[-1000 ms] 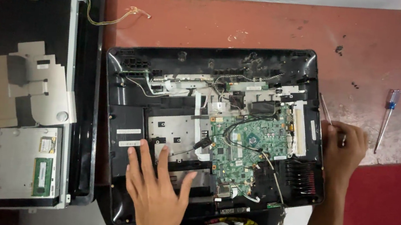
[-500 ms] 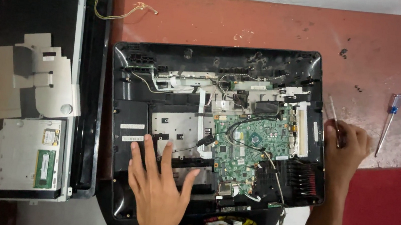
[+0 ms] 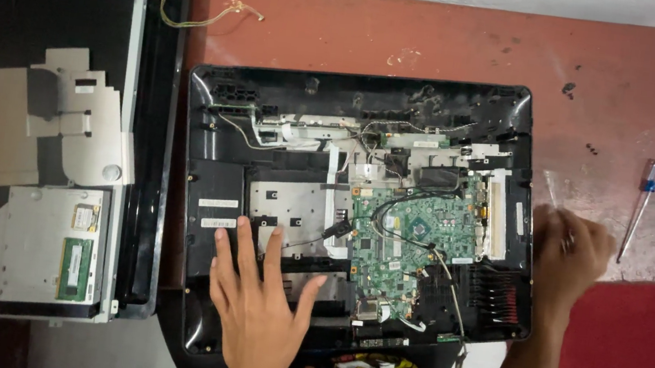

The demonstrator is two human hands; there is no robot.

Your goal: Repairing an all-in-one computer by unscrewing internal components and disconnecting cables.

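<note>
Pressing left hand flat, fingers spread, on near-left of opened computer chassis; holding nothing. Our right hand has shifted little since a second ago, curled at chassis right edge; we cannot tell if its grip closes on anything. Chassis stays mid-worktop, steadied. Green circuit board exposed, black cables crossing it. Blue screwdriver lies far right, untouched. Removed panel left.

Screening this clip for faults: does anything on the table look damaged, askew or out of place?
No damage shows. The opened computer case overhangs the table's near edge, with loose cables across its green board. The left hand lies flat on it; the right hand is at its right edge.
</note>
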